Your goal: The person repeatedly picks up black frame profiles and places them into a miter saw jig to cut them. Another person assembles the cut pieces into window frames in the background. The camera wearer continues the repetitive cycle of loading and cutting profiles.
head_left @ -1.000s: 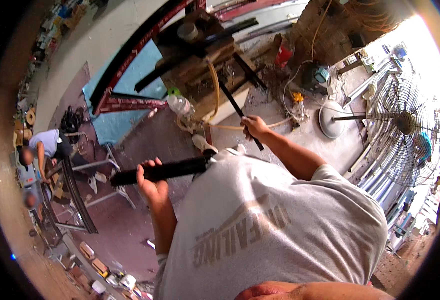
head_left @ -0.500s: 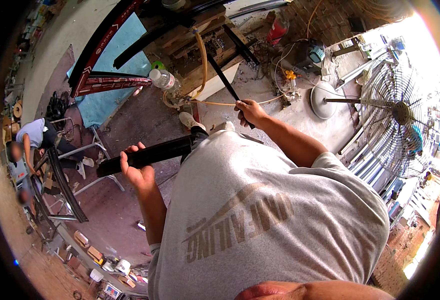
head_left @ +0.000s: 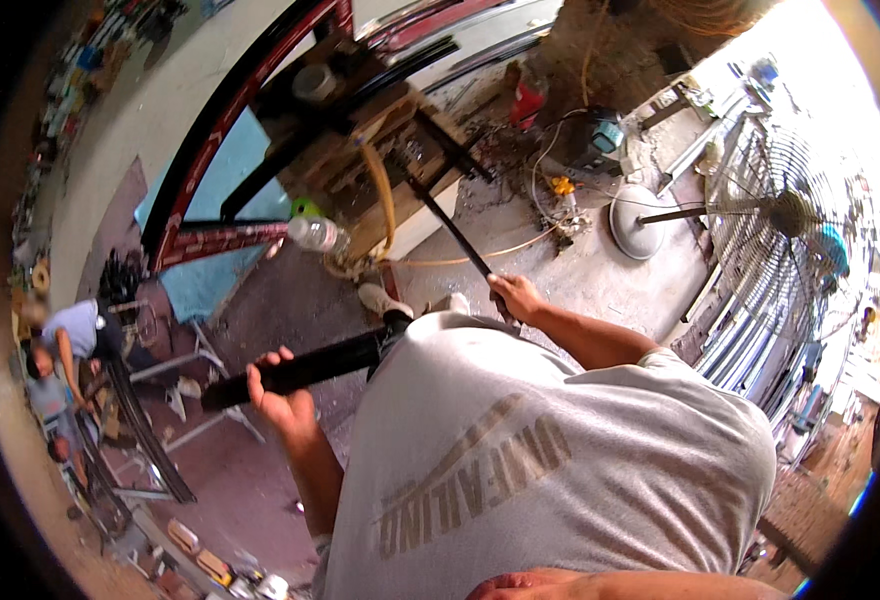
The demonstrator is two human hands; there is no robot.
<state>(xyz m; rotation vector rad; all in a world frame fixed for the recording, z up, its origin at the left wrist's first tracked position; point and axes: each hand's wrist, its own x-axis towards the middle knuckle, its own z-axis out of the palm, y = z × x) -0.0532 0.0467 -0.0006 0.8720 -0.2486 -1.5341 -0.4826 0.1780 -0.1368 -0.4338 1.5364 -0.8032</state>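
My left hand (head_left: 288, 400) grips a thick black profile bar (head_left: 340, 368) from beneath, its fingers curled up around the sides. The bar lies nearly level across my left side, and its right end passes out of sight by my shirt. In my right hand (head_left: 520, 298) is a thinner black bar (head_left: 460, 235), closed in the fingers near its lower end. It slants away up and to the left, toward a wooden workbench (head_left: 422, 215). Whether the two bars are joined cannot be seen.
A red-and-black frame (head_left: 190, 170) stands at the far left beside a clear plastic bottle (head_left: 318, 235). A yellowish hose (head_left: 378, 190) hangs by the bench. On the right is a large floor fan (head_left: 788, 212). Two people work at the left near metal stands (head_left: 200, 350).
The view has tilted, so the frame, bench and stands sit differently in the picture. Both hands keep their grip on the bars, and the right one appears slightly lower.
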